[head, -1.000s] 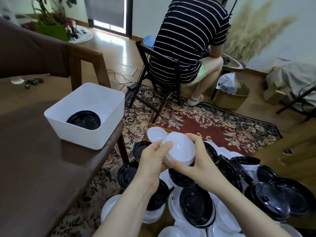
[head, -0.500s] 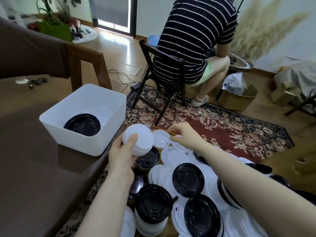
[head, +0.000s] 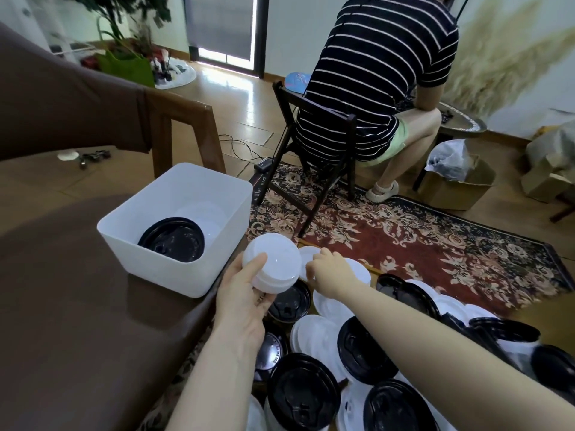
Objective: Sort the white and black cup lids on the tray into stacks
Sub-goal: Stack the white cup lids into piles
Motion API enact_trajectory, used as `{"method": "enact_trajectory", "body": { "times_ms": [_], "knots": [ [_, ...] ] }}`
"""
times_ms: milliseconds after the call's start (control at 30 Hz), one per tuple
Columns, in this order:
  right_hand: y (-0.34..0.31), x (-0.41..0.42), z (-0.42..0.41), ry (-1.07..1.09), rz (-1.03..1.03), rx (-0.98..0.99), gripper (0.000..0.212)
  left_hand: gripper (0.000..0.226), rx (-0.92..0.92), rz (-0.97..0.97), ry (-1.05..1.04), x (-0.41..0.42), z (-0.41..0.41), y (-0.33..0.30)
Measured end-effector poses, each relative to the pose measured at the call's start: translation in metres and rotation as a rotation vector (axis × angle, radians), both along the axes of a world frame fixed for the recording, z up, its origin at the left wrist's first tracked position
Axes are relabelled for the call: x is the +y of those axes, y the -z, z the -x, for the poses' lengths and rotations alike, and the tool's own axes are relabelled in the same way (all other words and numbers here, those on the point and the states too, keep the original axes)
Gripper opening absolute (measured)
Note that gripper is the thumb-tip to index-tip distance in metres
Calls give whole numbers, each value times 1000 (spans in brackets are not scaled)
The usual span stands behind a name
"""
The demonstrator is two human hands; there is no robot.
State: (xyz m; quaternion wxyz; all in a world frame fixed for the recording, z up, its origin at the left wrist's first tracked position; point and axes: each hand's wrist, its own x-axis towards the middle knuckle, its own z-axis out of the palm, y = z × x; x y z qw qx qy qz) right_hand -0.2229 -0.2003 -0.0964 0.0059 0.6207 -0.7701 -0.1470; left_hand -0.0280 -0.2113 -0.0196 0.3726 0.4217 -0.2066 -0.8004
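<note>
My left hand (head: 245, 301) grips a short stack of white lids (head: 273, 264), held just right of the white bin (head: 161, 253). A stack of black lids (head: 172, 239) lies in that bin, with a white lid (head: 202, 217) behind it. My right hand (head: 329, 270) reaches down with curled fingers onto a white lid (head: 308, 255) at the far edge of the pile; whether it grips is hidden. Several loose black lids (head: 303, 396) and white lids (head: 314, 337) lie mixed below my arms. The tray under them is hidden.
The bin stands at the corner of a brown table (head: 62, 321). A person in a striped shirt (head: 373, 73) sits on a dark folding chair (head: 314, 157) on a patterned rug (head: 420, 247). A cardboard box (head: 457, 185) stands at the right.
Both hands held the white stack together; the left hand then carried it left toward the bin. The right hand let go and reached to a white lid in the pile.
</note>
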Motion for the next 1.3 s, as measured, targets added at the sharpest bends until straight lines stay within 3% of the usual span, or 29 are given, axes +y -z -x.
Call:
{"method": "enact_trajectory", "body": {
  "times_ms": [100,167,300,400,467,533,633,733,800,900,933,1000,1067,1167,1300],
  "knots": [
    [-4,2,2,44,91,-68,25,19,23,11,2,0,-2,-2],
    [-17,6,8,182,213,-268,21,23,35,18,-7,1,-3,-3],
    [-73,34,8,576,591,-951,6,45,70,-41,-40,6,-1,-5],
    [-119,71,-10,777,823,-1670,6,42,83,-64,4,14,4,-9],
    [-136,98,-23,760,826,-2025,13,41,85,-62,45,22,7,-10],
    [-141,120,-37,705,749,-2181,27,42,99,-49,101,30,10,-12],
    [-136,142,-56,680,672,-2140,49,46,128,-17,183,44,12,-16],
    [-134,156,-65,695,701,-1955,77,66,151,44,235,52,12,-20],
    [-137,163,-66,606,644,-1705,82,71,168,64,271,55,11,-19],
    [-137,170,-61,432,543,-1108,78,69,173,97,356,58,8,-19],
    [-137,171,-59,399,543,-997,80,68,173,103,378,59,7,-20],
    [-137,173,-59,336,558,-970,90,64,179,113,406,60,6,-21],
    [-138,174,-60,273,513,-1072,97,60,179,128,436,63,4,-22],
    [-141,173,-65,260,480,-1111,91,56,182,157,480,68,3,-24],
    [-141,165,-71,375,615,-1043,84,52,222,167,503,73,4,-25]
  ]
}}
